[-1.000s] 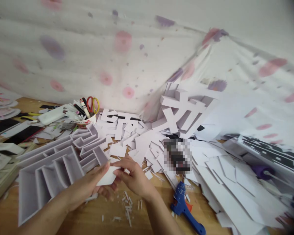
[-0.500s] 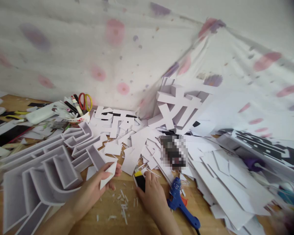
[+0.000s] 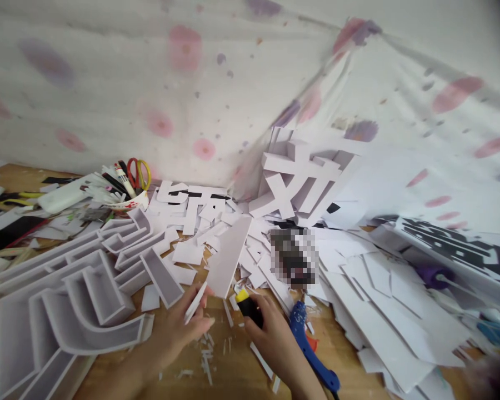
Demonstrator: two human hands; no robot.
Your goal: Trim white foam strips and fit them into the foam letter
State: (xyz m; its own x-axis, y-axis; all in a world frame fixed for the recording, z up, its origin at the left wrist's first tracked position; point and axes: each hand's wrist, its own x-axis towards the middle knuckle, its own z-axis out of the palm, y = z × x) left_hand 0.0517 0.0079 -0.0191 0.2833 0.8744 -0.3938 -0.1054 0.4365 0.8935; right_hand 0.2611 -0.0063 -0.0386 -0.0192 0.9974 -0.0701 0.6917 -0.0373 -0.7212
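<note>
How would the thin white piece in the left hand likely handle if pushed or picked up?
The white piece is probably light, since it looks small and thin edge-on. It is likely fairly stiff: it shows no obvious sag in the left hand. Its flat shape suggests it would slide rather than roll.

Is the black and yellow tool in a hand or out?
In: the right hand grips the tool by its black part, yellow end showing. Whether it touches the table, I cannot tell.

The held tool [image 3: 250,311] is yellow and black, the backdrop [image 3: 137,72] blotched pink and purple.
</note>
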